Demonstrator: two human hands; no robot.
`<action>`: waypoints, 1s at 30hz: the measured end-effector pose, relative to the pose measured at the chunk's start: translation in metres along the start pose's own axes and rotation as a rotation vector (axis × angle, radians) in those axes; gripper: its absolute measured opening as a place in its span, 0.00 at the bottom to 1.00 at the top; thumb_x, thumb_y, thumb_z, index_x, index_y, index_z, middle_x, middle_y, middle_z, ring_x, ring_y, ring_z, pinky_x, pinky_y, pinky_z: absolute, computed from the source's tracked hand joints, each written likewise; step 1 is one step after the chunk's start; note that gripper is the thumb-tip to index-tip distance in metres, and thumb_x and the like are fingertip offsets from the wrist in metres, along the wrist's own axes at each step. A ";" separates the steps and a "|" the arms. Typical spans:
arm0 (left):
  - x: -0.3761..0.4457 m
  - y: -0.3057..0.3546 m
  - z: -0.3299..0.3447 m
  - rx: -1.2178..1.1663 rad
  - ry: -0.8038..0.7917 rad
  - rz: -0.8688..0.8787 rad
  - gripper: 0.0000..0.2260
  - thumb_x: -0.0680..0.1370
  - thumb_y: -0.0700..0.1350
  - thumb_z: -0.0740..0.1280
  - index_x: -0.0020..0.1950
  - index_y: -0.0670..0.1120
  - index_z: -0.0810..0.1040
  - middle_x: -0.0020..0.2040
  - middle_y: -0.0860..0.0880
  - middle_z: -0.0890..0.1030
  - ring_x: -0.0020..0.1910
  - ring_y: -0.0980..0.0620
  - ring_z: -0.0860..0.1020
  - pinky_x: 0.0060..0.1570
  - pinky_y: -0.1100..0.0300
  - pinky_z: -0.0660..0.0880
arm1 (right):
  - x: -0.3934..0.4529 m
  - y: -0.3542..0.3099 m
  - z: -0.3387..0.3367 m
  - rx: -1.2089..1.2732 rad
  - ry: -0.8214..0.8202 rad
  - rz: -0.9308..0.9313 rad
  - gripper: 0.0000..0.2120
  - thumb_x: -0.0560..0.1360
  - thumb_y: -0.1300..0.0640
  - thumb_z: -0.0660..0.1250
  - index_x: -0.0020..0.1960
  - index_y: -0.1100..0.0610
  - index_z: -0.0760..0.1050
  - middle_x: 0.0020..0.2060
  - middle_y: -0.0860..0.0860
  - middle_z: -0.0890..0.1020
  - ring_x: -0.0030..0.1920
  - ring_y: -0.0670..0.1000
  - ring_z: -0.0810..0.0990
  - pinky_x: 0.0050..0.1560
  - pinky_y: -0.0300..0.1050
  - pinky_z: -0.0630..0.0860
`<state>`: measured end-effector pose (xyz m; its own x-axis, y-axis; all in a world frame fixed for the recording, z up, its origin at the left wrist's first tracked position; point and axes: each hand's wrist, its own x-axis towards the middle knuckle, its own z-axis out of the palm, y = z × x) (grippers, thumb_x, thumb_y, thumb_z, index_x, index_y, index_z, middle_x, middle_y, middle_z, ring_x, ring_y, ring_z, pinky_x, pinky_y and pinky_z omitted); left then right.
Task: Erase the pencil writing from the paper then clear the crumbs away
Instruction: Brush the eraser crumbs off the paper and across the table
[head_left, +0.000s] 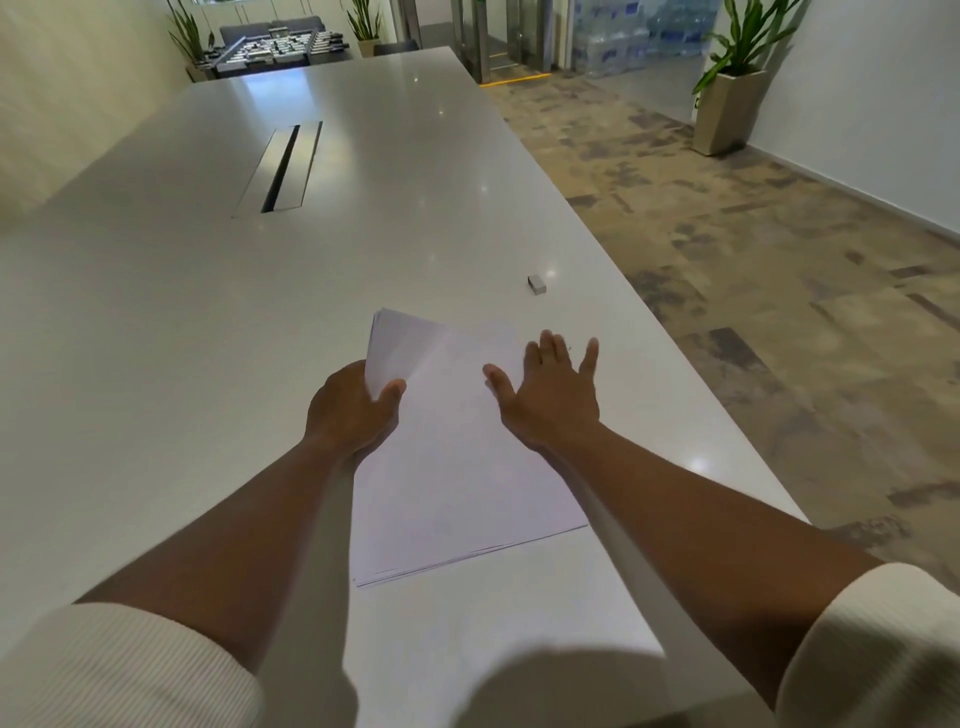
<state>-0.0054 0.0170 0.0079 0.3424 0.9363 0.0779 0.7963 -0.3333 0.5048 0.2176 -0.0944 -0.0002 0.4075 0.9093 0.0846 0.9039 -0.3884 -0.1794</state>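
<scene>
L grip (349, 410) pinches paper stack (457, 467), R grip (553, 395) splayed flat, 1 eraser (537, 285) apart.

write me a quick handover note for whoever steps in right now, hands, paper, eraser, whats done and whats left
Left hand: grips the lifted left edge of the paper stack, thumb on top.
Right hand: open, fingers spread flat over the sheet's far right part.
Eraser: lies on the table beyond the paper, untouched by either hand.
Done: cannot tell; no writing or crumbs are clear in this view.
Left: check the sheet, erase any marks, brush crumbs off.
</scene>
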 end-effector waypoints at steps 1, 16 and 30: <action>0.000 0.000 0.000 0.005 0.005 -0.002 0.16 0.79 0.59 0.63 0.52 0.46 0.78 0.44 0.49 0.78 0.44 0.43 0.76 0.43 0.54 0.70 | -0.001 0.002 -0.001 0.036 0.025 -0.055 0.43 0.77 0.31 0.35 0.78 0.60 0.54 0.79 0.56 0.54 0.79 0.50 0.47 0.74 0.63 0.32; 0.002 -0.001 0.001 -0.011 0.001 0.008 0.08 0.82 0.52 0.67 0.48 0.48 0.75 0.42 0.50 0.78 0.43 0.43 0.76 0.41 0.55 0.68 | 0.000 0.030 -0.007 -0.175 -0.071 -0.194 0.34 0.80 0.37 0.39 0.80 0.57 0.45 0.79 0.53 0.43 0.78 0.49 0.37 0.72 0.67 0.29; 0.000 -0.002 0.000 -0.012 -0.008 0.008 0.08 0.82 0.52 0.67 0.48 0.48 0.75 0.37 0.55 0.74 0.42 0.43 0.76 0.40 0.54 0.68 | 0.008 0.056 0.001 0.100 0.107 -0.065 0.29 0.83 0.45 0.50 0.79 0.56 0.51 0.80 0.52 0.48 0.79 0.50 0.40 0.77 0.61 0.41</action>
<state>-0.0070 0.0180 0.0062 0.3523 0.9329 0.0752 0.7878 -0.3390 0.5142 0.2710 -0.1091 -0.0105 0.3654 0.9086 0.2023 0.9133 -0.3078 -0.2669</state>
